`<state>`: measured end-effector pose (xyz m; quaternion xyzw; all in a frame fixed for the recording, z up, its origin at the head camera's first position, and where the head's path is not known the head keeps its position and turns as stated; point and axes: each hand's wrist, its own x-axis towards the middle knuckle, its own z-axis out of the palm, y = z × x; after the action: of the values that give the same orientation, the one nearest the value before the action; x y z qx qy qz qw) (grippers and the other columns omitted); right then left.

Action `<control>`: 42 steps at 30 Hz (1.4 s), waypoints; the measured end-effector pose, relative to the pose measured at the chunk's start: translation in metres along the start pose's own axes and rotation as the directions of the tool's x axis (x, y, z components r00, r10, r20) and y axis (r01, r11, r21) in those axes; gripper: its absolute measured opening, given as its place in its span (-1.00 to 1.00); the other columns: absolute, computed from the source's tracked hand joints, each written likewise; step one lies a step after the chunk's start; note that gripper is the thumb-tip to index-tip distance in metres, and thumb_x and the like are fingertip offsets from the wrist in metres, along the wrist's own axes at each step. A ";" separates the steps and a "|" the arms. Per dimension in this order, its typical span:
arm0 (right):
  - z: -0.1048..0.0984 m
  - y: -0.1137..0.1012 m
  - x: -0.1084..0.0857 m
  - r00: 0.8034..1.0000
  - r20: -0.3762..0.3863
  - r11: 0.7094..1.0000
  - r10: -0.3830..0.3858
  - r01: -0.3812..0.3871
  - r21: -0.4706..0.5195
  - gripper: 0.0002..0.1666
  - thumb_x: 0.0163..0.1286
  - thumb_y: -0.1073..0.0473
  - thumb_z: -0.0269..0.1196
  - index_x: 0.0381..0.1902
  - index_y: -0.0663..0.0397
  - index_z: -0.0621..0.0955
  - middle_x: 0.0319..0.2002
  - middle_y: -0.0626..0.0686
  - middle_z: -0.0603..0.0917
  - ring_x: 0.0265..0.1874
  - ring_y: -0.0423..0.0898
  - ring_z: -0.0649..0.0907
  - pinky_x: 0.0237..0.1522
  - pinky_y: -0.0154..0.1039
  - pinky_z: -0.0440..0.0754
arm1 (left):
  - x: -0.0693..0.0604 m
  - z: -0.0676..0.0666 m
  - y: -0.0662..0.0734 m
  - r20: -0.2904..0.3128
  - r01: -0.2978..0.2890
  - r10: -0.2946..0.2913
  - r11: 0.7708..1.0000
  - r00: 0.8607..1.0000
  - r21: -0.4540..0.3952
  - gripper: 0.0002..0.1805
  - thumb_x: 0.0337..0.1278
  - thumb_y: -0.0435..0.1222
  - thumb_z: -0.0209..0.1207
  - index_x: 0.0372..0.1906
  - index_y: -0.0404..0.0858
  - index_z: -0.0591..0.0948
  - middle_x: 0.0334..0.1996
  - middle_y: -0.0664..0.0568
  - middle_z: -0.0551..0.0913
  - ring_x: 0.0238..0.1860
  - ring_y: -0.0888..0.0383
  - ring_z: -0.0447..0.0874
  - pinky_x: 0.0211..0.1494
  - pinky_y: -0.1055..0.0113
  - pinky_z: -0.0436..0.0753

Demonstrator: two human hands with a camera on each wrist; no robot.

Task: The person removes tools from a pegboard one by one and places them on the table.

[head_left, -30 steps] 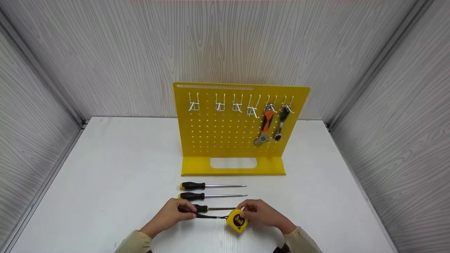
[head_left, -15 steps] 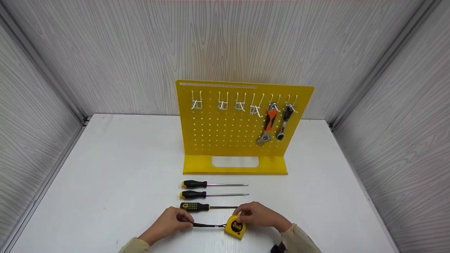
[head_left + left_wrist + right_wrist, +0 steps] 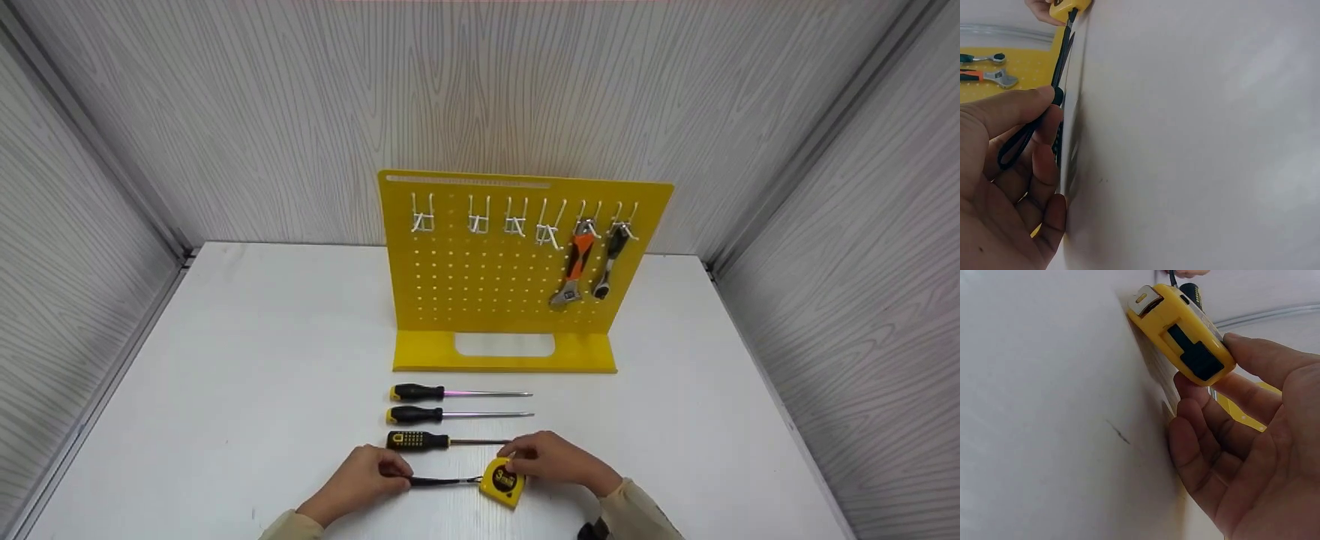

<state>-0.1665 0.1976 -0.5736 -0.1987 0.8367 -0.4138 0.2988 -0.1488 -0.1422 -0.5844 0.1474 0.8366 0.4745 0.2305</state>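
A yellow tape measure [image 3: 501,484] with a black label is at the front of the table, gripped by my right hand [image 3: 551,461] between thumb and fingers. In the right wrist view its black lock button and metal end hook show on the yellow case [image 3: 1165,337]. From its left side runs a black wrist strap [image 3: 442,481], stretched nearly straight. My left hand [image 3: 364,480] pinches the strap's other end between thumb and forefinger; in the left wrist view the strap's loop [image 3: 1015,147] hangs below the thumb.
Behind the hands lie three screwdrivers: a dotted-handle one [image 3: 417,441], a middle one [image 3: 415,415] and a far one [image 3: 417,392]. A yellow pegboard [image 3: 495,285] stands behind with white hooks; an orange-handled adjustable wrench [image 3: 577,262] and a black-handled wrench [image 3: 611,259] hang at right.
Over the second, both hands have drawn the tape measure and strap slightly toward the table's front, away from the dotted-handle screwdriver. In the last half second they barely move.
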 end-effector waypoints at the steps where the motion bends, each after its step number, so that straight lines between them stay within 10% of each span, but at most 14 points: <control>1: 0.000 0.000 0.000 1.000 -0.003 1.000 0.002 -0.002 -0.001 -0.69 0.39 0.01 0.21 0.00 -0.05 0.68 -0.04 0.01 0.70 -0.31 -0.31 0.51 -0.27 -0.44 0.46 | 0.000 0.001 0.000 0.000 -0.004 0.004 1.000 1.000 0.013 -0.90 -0.02 -0.37 0.34 -0.33 -0.26 0.72 -0.40 0.04 0.74 -0.36 0.30 0.61 -0.30 0.47 0.54; 17: 0.001 0.005 -0.015 0.998 -0.026 0.996 -0.057 0.055 -0.069 -0.40 0.20 -0.05 0.39 0.18 -0.06 0.53 -0.03 -0.09 0.57 -0.12 -0.26 0.50 -0.06 -0.36 0.48 | 0.001 0.001 0.000 -0.028 -0.003 0.009 0.977 1.000 0.214 -0.94 -0.09 -0.33 0.32 -0.43 -0.13 0.68 -0.48 0.18 0.61 -0.45 0.30 0.49 -0.37 0.43 0.44; 28: 0.012 -0.003 -0.020 0.995 -0.022 0.950 -0.098 0.087 -0.300 -0.19 0.11 -0.18 0.42 0.26 -0.11 0.37 0.05 -0.13 0.44 0.02 -0.24 0.41 0.15 -0.22 0.44 | -0.001 0.001 -0.001 -0.026 -0.007 0.015 0.965 1.000 0.264 -0.96 -0.08 -0.29 0.33 -0.44 -0.10 0.69 -0.48 0.22 0.57 -0.45 0.33 0.44 -0.37 0.43 0.41; 42: 0.010 0.003 -0.020 0.997 -0.018 0.974 -0.079 0.073 -0.216 -0.22 0.12 -0.03 0.42 0.28 -0.19 0.37 0.06 -0.12 0.43 0.02 -0.23 0.41 0.16 -0.25 0.43 | -0.004 0.001 -0.003 -0.068 -0.026 0.047 0.959 0.997 0.282 -0.94 -0.09 -0.28 0.36 -0.46 -0.06 0.69 -0.44 0.21 0.54 -0.42 0.36 0.43 -0.33 0.43 0.43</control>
<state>-0.1453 0.2049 -0.5744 -0.2562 0.8722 -0.3344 0.2486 -0.1450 -0.1454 -0.5865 0.1763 0.9006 0.3606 0.1670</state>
